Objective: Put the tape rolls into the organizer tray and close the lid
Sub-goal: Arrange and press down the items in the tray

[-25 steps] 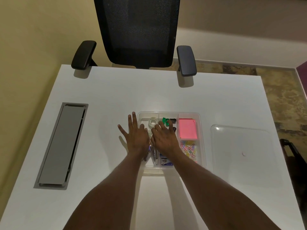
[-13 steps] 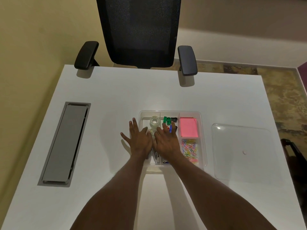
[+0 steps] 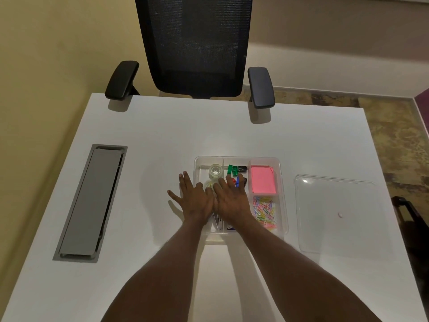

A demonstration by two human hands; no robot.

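Note:
A clear organizer tray [image 3: 282,182] sits mid-table, its lid off. Two clear tape rolls lie in its far-left compartment: one [image 3: 215,171] in full view, a second [image 3: 209,184] half hidden under my fingers. My left hand [image 3: 193,201] lies flat, fingers spread, over the tray's left edge and the table. Beside it, touching, my right hand [image 3: 232,201] is flat over the tray's middle compartments. Neither hand holds anything. The clear lid [image 3: 336,214] lies flat on the table to the right of the tray.
The tray also holds pink sticky notes [image 3: 263,179], coloured paper clips [image 3: 264,211], and small green and black clips [image 3: 234,170]. A grey cable hatch [image 3: 89,203] is set in the table at left. A black office chair [image 3: 192,47] stands at the far edge.
Both hands have stayed flat and side by side over the tray, sliding slightly toward me. The far tape roll shows more fully now.

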